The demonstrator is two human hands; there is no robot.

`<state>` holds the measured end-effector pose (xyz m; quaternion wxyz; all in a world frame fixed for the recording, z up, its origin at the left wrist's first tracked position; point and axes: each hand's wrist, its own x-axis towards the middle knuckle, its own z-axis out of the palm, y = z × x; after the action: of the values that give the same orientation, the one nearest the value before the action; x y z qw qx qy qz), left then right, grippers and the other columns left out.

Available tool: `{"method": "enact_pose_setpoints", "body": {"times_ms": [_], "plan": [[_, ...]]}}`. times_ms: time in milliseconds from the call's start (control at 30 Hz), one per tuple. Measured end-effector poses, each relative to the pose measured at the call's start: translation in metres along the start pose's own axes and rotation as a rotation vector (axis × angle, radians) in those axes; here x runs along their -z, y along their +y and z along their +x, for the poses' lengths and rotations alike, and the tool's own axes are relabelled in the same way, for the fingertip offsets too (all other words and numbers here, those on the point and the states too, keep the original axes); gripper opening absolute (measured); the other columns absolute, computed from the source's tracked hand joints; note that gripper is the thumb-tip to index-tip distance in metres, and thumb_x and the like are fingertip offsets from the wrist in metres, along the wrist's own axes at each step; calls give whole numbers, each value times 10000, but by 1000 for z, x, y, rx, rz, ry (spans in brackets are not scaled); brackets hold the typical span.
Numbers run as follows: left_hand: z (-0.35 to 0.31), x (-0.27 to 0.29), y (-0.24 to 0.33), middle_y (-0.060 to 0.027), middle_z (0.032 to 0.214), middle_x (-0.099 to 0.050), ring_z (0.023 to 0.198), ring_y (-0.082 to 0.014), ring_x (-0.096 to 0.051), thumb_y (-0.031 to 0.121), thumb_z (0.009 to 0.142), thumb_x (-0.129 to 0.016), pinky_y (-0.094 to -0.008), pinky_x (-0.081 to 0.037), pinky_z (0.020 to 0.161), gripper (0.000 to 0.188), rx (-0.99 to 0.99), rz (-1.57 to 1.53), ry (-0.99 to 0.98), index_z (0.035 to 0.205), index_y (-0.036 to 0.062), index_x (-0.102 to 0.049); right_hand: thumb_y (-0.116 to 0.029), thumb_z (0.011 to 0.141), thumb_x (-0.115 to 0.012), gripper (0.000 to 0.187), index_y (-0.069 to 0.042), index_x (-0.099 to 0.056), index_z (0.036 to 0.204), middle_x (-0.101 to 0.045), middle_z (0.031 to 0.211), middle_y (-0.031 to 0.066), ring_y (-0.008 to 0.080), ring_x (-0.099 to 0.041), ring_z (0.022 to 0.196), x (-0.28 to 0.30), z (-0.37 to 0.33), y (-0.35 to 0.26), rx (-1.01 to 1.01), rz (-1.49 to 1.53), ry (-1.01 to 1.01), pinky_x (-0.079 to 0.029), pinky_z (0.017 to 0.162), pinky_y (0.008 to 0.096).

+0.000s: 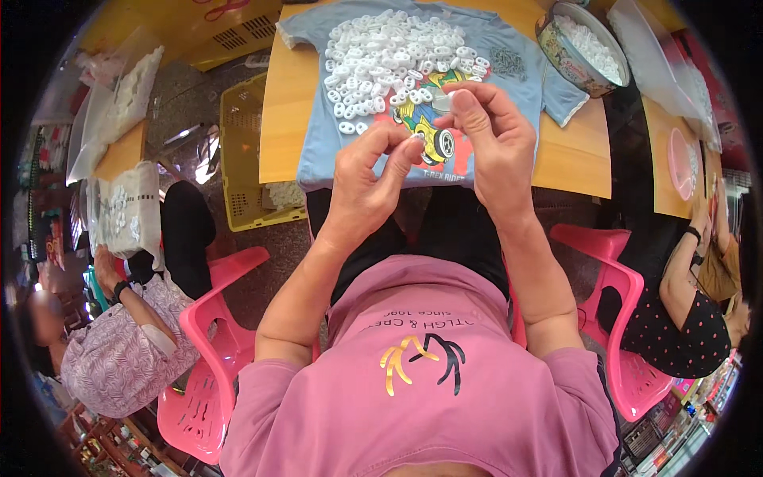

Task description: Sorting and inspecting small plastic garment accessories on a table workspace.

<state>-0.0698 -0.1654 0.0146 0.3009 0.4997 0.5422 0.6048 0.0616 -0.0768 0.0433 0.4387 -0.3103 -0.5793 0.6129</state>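
Note:
My left hand (pixel 372 176) is closed in a pinch, with a small white piece showing at the thumb and fingertip. My right hand (pixel 499 143), a little higher, pinches another small white piece between thumb and forefinger. Both hands are held above the near part of a blue printed T-shirt (pixel 315 147) spread over the table. Beyond them lies a heap of small white oval plastic pieces with two holes (pixel 385 52), several of them scattered along its near edge. Right of the heap is a small pile of thin grey metal bits (pixel 506 61), too small to make out.
An oval tin (pixel 548 40) full of white pieces stands at the table's (pixel 576 163) far right. A yellow crate (pixel 241 195) sits on the left. Pink chairs (pixel 199 397) flank me. A person (pixel 131 342) works at left, another (pixel 675 318) at right by a pink basin (pixel 678 163).

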Motion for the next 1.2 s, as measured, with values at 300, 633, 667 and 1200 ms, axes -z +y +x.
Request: {"method": "enact_pose_setpoints", "body": {"times_ms": [300, 633, 667, 1200], "plan": [[5, 0, 3, -29, 778, -616, 734, -73, -565, 180, 963, -583, -233, -459, 670, 202, 102, -110, -27, 907, -14, -582, -164, 964, -582, 249, 11, -643, 1129, -657, 1017, 42, 86, -618, 811, 6, -4, 5, -184, 112, -110, -529, 725, 230], [6, 1, 6, -24, 772, -611, 723, -72, -570, 171, 955, -582, -235, -462, 654, 197, 131, -181, 23, 888, -14, -575, -155, 954, -598, 219, -3, -637, 1107, -650, 966, 41, 94, -624, 791, 1, -7, 3, -244, 205, -123, -555, 729, 256], [7, 1, 7, -24, 768, -611, 719, -73, -573, 166, 951, -584, -233, -461, 650, 192, 115, -183, 17, 886, -14, -577, -155, 956, -594, 215, -3, -636, 1103, -649, 951, 38, 97, -626, 789, 1, -7, 3, -267, 231, -128, -558, 729, 259], [10, 2, 8, -48, 753, -638, 693, -93, -570, 141, 906, -621, -255, -471, 653, 170, 91, -131, -9, 854, -20, -607, -126, 957, -590, 219, 17, -622, 1119, -664, 1031, 74, 103, -634, 812, -3, -8, 5, -112, 106, -83, -549, 747, 248]]}}
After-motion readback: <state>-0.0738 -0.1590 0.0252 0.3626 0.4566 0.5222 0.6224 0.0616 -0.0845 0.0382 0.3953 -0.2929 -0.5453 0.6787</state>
